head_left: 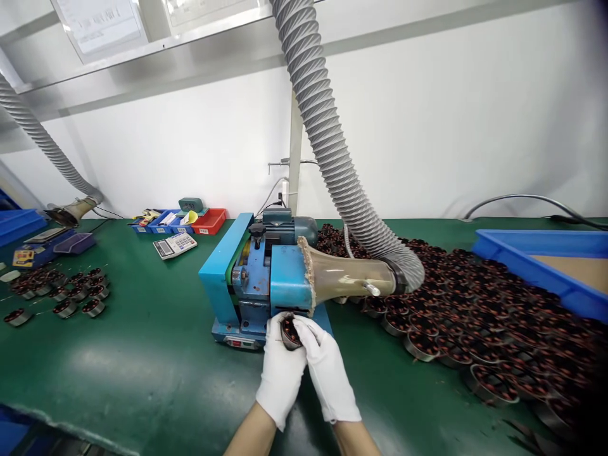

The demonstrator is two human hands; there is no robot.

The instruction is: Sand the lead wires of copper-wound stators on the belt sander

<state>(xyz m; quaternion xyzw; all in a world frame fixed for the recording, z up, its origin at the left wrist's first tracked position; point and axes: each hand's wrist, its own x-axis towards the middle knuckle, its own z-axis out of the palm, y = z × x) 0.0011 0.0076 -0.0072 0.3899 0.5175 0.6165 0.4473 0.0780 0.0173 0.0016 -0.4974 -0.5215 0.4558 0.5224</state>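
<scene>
Both my hands wear white gloves and meet at the front of a small blue machine (256,278) on the green bench. My left hand (280,370) and my right hand (325,370) together grip one round wound coil part (289,332), dark with copper windings, held against the machine's opening. The fingers of both hands curl round it. A clear funnel (344,275) on the machine's right side joins a grey ribbed hose (332,145) that rises upward.
A large heap of the same coil parts (475,316) covers the bench at right, beside a blue tray (546,266). Several more coils (61,294) lie at left. A calculator (175,245), small red and blue bins (190,221) and a second hose (42,142) stand behind.
</scene>
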